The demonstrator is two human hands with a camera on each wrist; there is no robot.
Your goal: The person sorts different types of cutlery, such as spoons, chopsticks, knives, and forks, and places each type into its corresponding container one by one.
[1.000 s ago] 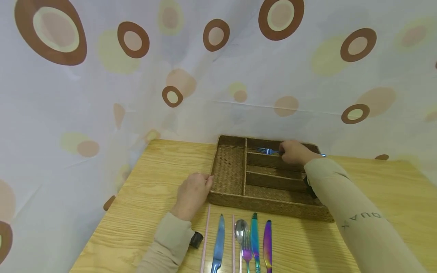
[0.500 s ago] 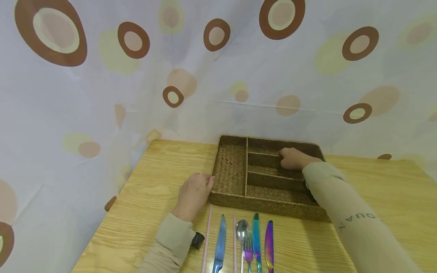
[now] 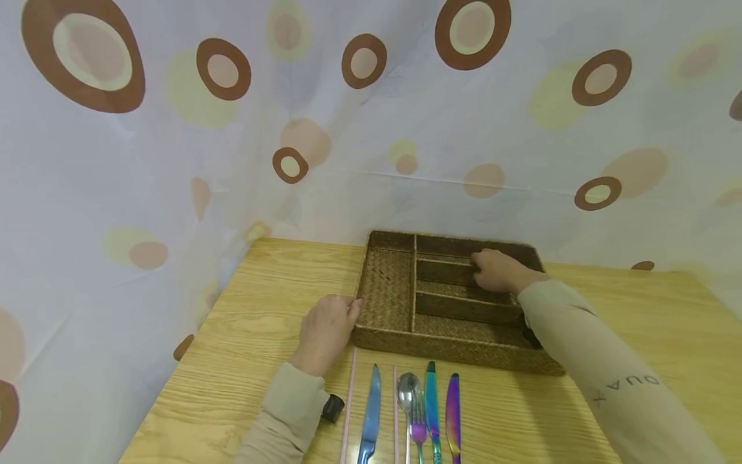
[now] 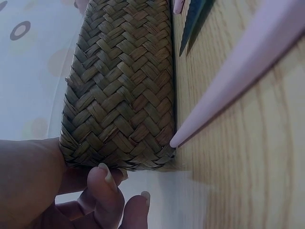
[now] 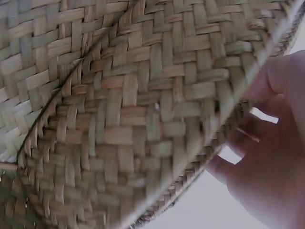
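White backdrop (image 3: 145,200): cloth patterned with brown and beige rounds, behind the tray (image 3: 458,351).
Counter (image 3: 261,277): light wood, beneath the tray.
Tray: brown weave, four compartments; I see both hands at it.
Right hand (image 3: 500,270): over the tray's rear divider, fingers bent behind a woven wall; whether its grip holds anything, I cannot tell.
Left hand (image 3: 326,330): its grip pinches the tray's left side near the front corner.
Blue knife (image 3: 371,409), teal knife (image 3: 431,406), purple knife (image 3: 454,412): before the tray's left half.
Spoon (image 3: 408,386), fork (image 3: 418,428): side by side, also before it.
Pink sticks (image 3: 348,412): two, before the tray, one tip by its front left corner.
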